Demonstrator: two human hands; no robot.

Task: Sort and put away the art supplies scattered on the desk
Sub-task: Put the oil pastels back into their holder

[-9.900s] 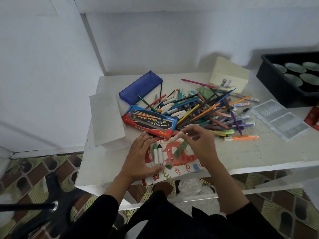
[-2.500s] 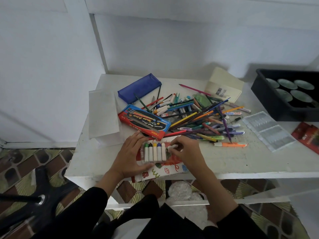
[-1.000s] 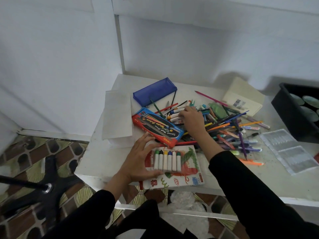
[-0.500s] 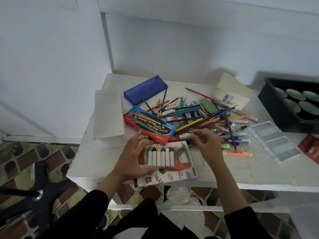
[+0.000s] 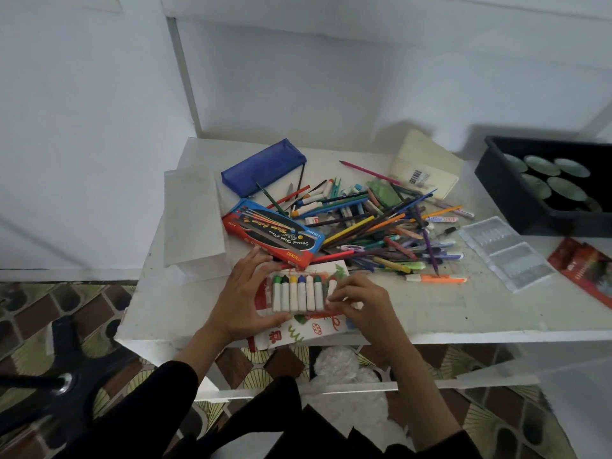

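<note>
Just below the red pencil box (image 5: 271, 235) on the bench (image 5: 430, 309): right hand (image 5: 361, 303) fingers are pinching a white marker (image 5: 332, 286), seating it beside the marker row (image 5: 298, 293). Left hand (image 5: 241, 299), fingers spread, is bracing the row. Best kept parallel and pressed evenly.

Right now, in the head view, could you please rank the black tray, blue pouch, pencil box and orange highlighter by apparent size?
1. Black tray, though cropped.
2. Pencil box and blue pouch: near alike, unranked.
3. Orange highlighter.
</note>
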